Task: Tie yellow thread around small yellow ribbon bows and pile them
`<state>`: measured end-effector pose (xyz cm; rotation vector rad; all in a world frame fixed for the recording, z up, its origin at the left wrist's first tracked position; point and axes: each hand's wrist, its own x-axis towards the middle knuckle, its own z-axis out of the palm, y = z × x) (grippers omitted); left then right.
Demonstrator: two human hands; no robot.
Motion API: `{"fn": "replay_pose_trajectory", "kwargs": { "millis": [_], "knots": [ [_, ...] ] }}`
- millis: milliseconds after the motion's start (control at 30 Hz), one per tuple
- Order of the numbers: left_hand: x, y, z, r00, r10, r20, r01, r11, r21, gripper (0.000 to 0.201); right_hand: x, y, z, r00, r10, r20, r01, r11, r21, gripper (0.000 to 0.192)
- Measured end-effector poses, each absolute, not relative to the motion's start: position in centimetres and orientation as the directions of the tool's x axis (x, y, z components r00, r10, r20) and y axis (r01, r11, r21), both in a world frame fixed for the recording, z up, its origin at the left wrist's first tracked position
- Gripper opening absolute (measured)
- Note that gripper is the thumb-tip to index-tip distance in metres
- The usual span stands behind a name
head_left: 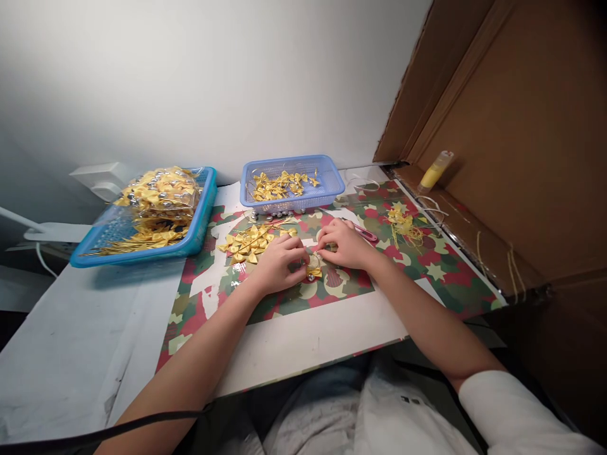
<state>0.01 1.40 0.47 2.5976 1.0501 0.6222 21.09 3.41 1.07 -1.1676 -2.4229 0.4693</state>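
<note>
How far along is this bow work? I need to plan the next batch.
Done, it seems: yellow bows lie in the small blue basket, and bagged ones fill the big blue tray. In hand: the left hand and right hand pinch one bow with a small bell. Left: a loose pile of bows beside the left hand, and thread scraps lie to the right.

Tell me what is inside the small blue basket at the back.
The small blue basket holds a loose scatter of yellow bows, spread thinly over its mesh floor. The near wall hides the front strip of the floor, so anything lying there cannot be seen.
</note>
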Motion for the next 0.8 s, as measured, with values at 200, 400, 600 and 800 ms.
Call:
{"fn": "replay_pose_trajectory", "kwargs": {
  "millis": [200, 400, 600, 800],
  "knots": [
    [0.0, 1.3, 0.7, 0.644, 0.697, 0.315, 0.579, -0.713, 0.395, 0.01, 21.0, 3.3, 1.1, -0.569, 0.791, 0.225, 0.649, 0.6, -0.468, 0.012],
    [0.2, 1.3, 0.4, 0.583, 0.763, 0.279, 0.615, -0.639, 0.461, 0.014, 21.0, 3.3, 1.2, -0.564, 0.794, 0.228, 0.634, 0.593, -0.497, 0.01],
    [0.8, 1.5, 0.1, 0.495, 0.846, 0.2, 0.627, -0.507, 0.592, 0.025, 20.8, 3.3, 1.2, -0.558, 0.793, 0.245, 0.608, 0.592, -0.53, 0.011],
    [1.5, 1.5, 0.2, 0.472, 0.87, 0.142, 0.615, -0.44, 0.654, 0.03, 20.6, 3.3, 1.1, -0.542, 0.799, 0.26, 0.607, 0.586, -0.537, 0.01]
  ]
}}
